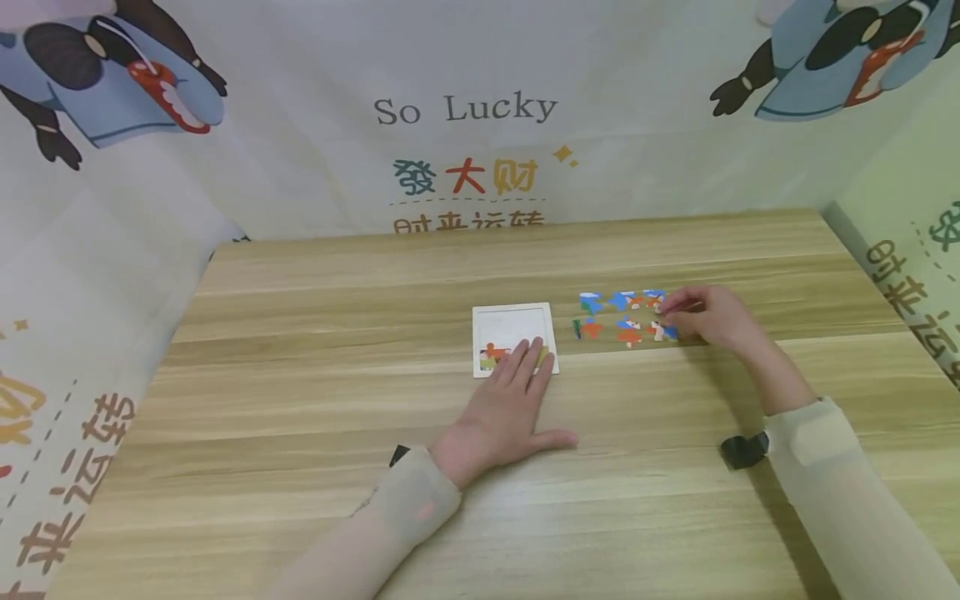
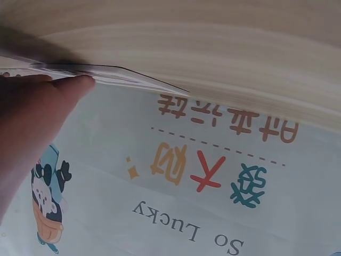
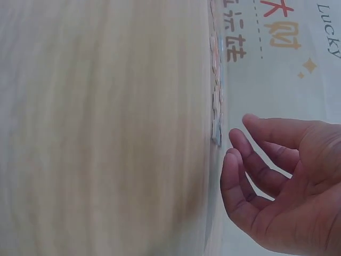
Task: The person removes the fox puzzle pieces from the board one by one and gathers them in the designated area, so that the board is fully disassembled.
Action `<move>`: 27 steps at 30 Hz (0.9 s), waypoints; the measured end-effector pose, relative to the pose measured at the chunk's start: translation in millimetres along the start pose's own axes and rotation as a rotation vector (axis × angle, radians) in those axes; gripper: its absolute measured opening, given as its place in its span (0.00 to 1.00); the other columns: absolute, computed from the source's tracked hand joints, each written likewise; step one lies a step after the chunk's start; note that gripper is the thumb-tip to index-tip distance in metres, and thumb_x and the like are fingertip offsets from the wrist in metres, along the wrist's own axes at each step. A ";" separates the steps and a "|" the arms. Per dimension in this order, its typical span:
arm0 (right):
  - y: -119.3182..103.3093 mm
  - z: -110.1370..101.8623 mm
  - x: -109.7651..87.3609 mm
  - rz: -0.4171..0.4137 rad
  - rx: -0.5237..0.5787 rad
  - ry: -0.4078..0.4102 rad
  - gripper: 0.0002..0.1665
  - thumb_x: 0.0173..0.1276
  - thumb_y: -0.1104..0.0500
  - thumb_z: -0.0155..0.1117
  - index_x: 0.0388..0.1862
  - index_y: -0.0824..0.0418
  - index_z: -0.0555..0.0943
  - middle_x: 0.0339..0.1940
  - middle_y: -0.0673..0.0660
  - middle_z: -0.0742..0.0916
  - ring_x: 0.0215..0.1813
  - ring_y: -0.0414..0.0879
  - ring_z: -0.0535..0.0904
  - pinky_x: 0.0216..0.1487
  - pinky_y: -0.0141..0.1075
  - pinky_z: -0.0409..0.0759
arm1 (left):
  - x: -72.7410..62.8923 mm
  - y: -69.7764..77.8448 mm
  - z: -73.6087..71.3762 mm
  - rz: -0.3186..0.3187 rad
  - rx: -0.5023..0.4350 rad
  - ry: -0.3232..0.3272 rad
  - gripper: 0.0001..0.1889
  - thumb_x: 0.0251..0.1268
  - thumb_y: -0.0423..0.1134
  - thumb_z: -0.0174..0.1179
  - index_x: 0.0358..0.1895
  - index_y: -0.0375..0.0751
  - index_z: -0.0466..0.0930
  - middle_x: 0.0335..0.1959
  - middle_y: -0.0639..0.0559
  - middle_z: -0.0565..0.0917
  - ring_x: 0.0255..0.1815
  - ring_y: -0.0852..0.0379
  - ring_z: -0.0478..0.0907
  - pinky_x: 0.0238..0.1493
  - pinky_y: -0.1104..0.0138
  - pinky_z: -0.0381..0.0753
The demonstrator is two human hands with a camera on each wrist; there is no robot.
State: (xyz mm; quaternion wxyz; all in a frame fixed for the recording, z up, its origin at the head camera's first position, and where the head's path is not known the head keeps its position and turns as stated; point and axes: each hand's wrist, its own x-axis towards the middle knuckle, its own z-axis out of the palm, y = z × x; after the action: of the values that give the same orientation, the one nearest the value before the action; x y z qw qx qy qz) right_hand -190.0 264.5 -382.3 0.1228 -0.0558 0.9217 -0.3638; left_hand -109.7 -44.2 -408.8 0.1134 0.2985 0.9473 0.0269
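My left hand (image 1: 501, 421) lies flat, its spread fingers over the lower part of a square white puzzle frame (image 1: 477, 329). Beside those fingertips, a strip of fitted puzzle pieces (image 1: 491, 355) in orange and green shows along the bottom; the rest of the strip is covered. Loose jigsaw pieces (image 1: 630, 336) in blue, orange and white lie in two rows to the right. At their right end hovers my right hand (image 1: 716, 318), fingers bent. In the right wrist view its thumb and fingertips stand apart, close to the end puzzle piece (image 3: 216, 132), with nothing between them.
The wooden table (image 1: 300, 350) reaches back to a printed cloth backdrop (image 1: 300, 167), which also hangs at both sides. A black wrist device (image 1: 742, 452) sticks out from the right sleeve cuff.
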 end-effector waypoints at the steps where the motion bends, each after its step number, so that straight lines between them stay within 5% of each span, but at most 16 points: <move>1: -1.2 0.2 -0.4 0.003 0.002 0.004 0.17 0.74 0.58 0.59 0.54 0.69 0.79 0.55 0.71 0.83 0.56 0.61 0.80 0.41 0.28 0.76 | 0.3 1.7 0.2 -0.008 0.000 0.002 0.56 0.63 0.76 0.47 0.81 0.38 0.43 0.83 0.41 0.42 0.85 0.45 0.38 0.83 0.57 0.44; 15: -32.5 14.2 8.8 -0.070 0.002 0.031 0.15 0.73 0.58 0.60 0.51 0.66 0.82 0.51 0.67 0.85 0.51 0.59 0.83 0.37 0.32 0.76 | 4.2 1.0 -1.6 0.000 0.045 0.012 0.54 0.65 0.75 0.45 0.79 0.34 0.48 0.83 0.41 0.47 0.84 0.45 0.43 0.83 0.58 0.46; 23: -63.5 41.6 25.0 -0.236 0.035 0.000 0.11 0.72 0.62 0.61 0.47 0.67 0.83 0.45 0.64 0.87 0.44 0.55 0.85 0.38 0.34 0.82 | 4.3 5.4 3.7 -0.027 0.131 -0.013 0.58 0.62 0.79 0.41 0.80 0.34 0.42 0.83 0.40 0.43 0.84 0.45 0.41 0.83 0.57 0.45; 27: -84.8 61.3 35.2 -0.310 0.021 -0.055 0.11 0.70 0.64 0.62 0.47 0.67 0.85 0.44 0.61 0.88 0.46 0.54 0.85 0.48 0.40 0.83 | 4.2 6.1 4.3 -0.021 0.178 -0.003 0.59 0.62 0.80 0.41 0.80 0.33 0.43 0.83 0.39 0.45 0.84 0.44 0.42 0.83 0.57 0.47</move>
State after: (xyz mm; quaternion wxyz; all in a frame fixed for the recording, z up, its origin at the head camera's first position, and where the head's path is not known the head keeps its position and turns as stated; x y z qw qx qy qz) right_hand -206.4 155.6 -374.0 0.0907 -0.2061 0.8945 -0.3862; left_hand -108.7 -36.9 -413.2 0.0881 0.2975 0.9488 -0.0593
